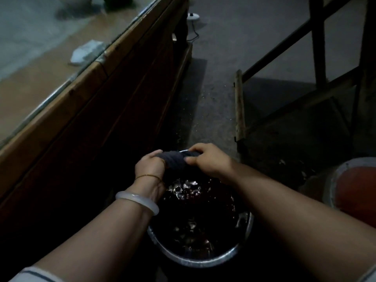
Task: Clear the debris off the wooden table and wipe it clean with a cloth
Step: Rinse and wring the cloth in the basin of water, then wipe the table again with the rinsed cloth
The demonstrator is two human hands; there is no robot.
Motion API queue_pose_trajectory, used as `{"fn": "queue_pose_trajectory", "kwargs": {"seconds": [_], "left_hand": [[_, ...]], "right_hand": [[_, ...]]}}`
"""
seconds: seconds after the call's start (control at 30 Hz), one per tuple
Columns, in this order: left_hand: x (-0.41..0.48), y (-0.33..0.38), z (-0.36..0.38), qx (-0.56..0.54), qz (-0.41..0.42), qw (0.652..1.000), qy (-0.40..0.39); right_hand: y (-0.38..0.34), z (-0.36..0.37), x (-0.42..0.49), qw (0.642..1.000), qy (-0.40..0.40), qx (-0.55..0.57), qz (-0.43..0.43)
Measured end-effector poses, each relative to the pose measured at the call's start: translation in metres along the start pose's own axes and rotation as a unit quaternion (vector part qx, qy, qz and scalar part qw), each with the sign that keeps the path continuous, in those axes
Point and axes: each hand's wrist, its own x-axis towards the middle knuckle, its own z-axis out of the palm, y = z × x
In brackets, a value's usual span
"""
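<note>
A dark grey cloth [175,159] is twisted into a roll between both hands, held over a metal basin [203,259] of rippling dark water on the floor. My left hand [150,165] grips the cloth's left end; a white bangle and a thin gold bracelet sit on that wrist. My right hand [209,159] grips the right end from above. The wooden table [61,110] rises at the left, its top covered by a glass sheet. A crumpled white piece of paper or cloth [86,52] lies on the tabletop near its edge.
A red-orange bucket with a pale rim [354,186] stands at the right. A wooden frame with slanted beams [240,104] occupies the upper right. A white power strip with a cord [192,16] lies on the concrete floor, and crumbs are scattered beside the table.
</note>
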Motion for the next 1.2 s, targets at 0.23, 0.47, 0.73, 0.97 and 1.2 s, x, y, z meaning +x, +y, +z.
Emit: {"fn": "queue_pose_trajectory", "kwargs": {"seconds": [0.23,0.47,0.73,0.97,1.2], "left_hand": [[-0.051,0.021,0.018,-0.021,-0.021,0.996,0.080],[-0.116,0.069,0.011,0.033,-0.030,0.997,0.069],[-0.169,0.135,0.011,0.038,-0.041,0.997,0.059],[-0.215,0.205,0.014,0.113,-0.006,0.993,0.018],[-0.251,0.273,0.038,0.153,0.060,0.985,-0.059]], "right_hand": [[-0.035,-0.012,-0.020,0.989,0.111,0.053,0.085],[-0.077,-0.028,-0.066,0.984,0.143,0.033,0.104],[-0.138,-0.058,-0.128,0.989,0.047,0.085,0.111],[-0.207,-0.101,-0.170,0.986,0.015,0.127,0.104],[-0.264,-0.165,-0.176,0.987,0.047,0.136,0.071]]}}
